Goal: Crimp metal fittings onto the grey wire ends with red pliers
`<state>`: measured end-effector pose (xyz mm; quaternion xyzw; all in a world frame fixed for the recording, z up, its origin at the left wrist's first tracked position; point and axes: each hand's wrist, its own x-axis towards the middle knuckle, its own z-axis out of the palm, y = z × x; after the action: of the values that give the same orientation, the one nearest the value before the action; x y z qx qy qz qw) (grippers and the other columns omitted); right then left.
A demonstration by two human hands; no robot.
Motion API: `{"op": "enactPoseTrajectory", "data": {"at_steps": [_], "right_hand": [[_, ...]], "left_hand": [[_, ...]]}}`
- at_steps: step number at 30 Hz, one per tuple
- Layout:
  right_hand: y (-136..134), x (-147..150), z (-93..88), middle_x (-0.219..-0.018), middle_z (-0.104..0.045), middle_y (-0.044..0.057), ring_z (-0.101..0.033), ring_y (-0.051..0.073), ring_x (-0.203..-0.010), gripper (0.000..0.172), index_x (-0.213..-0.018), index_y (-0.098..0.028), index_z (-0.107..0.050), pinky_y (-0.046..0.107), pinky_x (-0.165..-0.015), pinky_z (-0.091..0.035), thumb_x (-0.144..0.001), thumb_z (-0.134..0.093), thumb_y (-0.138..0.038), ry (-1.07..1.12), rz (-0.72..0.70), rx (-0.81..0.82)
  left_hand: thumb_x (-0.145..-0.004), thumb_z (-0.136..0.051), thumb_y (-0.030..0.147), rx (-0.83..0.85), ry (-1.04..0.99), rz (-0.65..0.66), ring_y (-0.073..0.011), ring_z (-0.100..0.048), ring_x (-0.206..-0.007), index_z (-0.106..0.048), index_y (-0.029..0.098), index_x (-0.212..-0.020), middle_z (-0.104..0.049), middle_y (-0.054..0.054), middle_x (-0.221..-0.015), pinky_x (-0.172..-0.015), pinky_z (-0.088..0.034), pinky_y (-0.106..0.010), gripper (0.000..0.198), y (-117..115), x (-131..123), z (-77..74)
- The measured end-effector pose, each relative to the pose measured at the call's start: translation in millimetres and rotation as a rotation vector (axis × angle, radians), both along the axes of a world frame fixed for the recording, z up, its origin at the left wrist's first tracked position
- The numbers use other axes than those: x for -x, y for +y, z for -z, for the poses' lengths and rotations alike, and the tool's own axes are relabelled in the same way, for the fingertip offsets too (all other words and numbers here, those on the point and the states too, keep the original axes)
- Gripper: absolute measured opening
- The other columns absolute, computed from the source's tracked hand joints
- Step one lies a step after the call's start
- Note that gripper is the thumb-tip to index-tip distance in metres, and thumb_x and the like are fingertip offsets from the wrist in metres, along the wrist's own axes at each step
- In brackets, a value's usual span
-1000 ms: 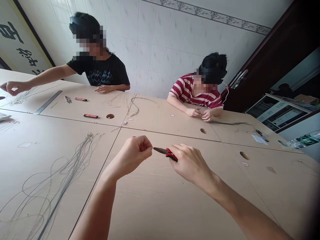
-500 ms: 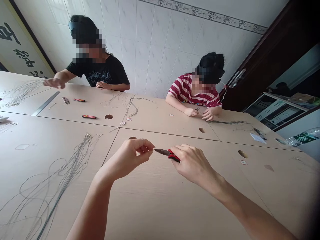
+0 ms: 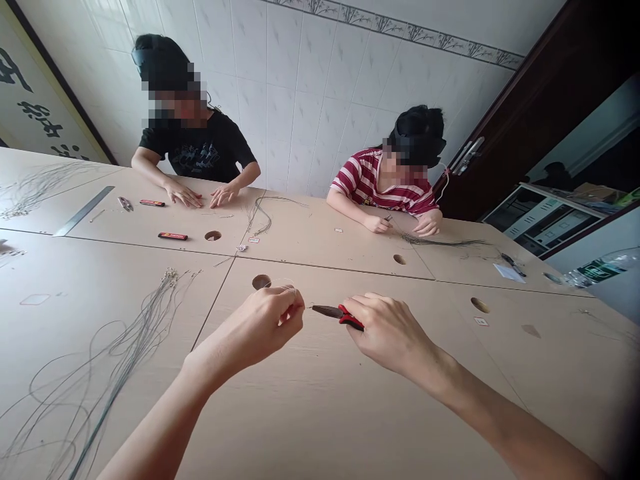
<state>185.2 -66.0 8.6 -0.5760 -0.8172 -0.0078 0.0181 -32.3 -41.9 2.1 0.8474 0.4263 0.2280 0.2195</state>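
My right hand (image 3: 393, 333) grips red-handled pliers (image 3: 334, 312) whose dark tip points left. My left hand (image 3: 265, 323) is pinched shut on a thin wire (image 3: 293, 291), which loops faintly above the fingers; the plier tip sits a short gap to the right of those fingers. Both hands hover over the light wooden table (image 3: 320, 400). What the pliers' jaws hold, if anything, is too small to tell.
A bundle of thin wires (image 3: 125, 347) sprawls at my left. Two people sit across, one in black (image 3: 200, 150) with both hands flat, one in a striped shirt (image 3: 380, 183) handling wires. A metal ruler (image 3: 83, 211), small red tools (image 3: 173, 236) and round table holes (image 3: 261, 281) lie about.
My hands sank slightly toward me and a small gap opened between plier tip and left fingers. The person in black drew the outstretched arm back to rest both hands on the table.
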Motion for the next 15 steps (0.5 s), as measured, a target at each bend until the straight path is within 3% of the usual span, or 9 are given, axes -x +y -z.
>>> {"op": "enactPoseTrajectory", "data": {"at_steps": [4,10,15], "right_hand": [[-0.8,-2.6,-0.6,-0.068,-0.061,-0.001,-0.047,0.013,-0.065,0.014,-0.073,-0.02,-0.055,0.026,-0.054,-0.018,-0.083,-0.051,-0.012,0.009,0.005,0.018],[-0.2,-3.9,-2.9,-0.064,-0.054,-0.002,-0.042,0.013,-0.062,0.015,-0.071,-0.02,-0.053,0.025,-0.054,-0.017,-0.083,-0.051,-0.012,0.026,0.006,0.062],[-2.2,-5.5,-1.5,-0.06,-0.048,-0.003,-0.038,0.012,-0.058,0.014,-0.071,-0.021,-0.053,0.024,-0.053,-0.017,-0.082,-0.051,-0.012,0.033,-0.019,0.1]], "left_hand": [[-0.087,-0.043,0.015,-0.134,0.043,0.005,-0.01,-0.036,-0.052,-0.051,0.018,-0.073,-0.053,0.003,-0.064,-0.049,-0.03,-0.024,0.017,-1.0,-6.4,4.7],[-0.086,-0.042,0.017,-0.422,0.151,0.016,-0.0114,-0.031,-0.047,-0.044,0.019,-0.067,-0.046,0.003,-0.055,-0.045,-0.018,-0.027,0.019,3.0,-11.3,23.0],[-0.081,-0.04,0.01,-0.542,0.078,0.116,-0.0115,-0.02,-0.044,-0.029,0.022,-0.058,-0.031,0.005,-0.046,-0.045,-0.017,-0.03,0.029,6.3,-9.0,28.3]]}}
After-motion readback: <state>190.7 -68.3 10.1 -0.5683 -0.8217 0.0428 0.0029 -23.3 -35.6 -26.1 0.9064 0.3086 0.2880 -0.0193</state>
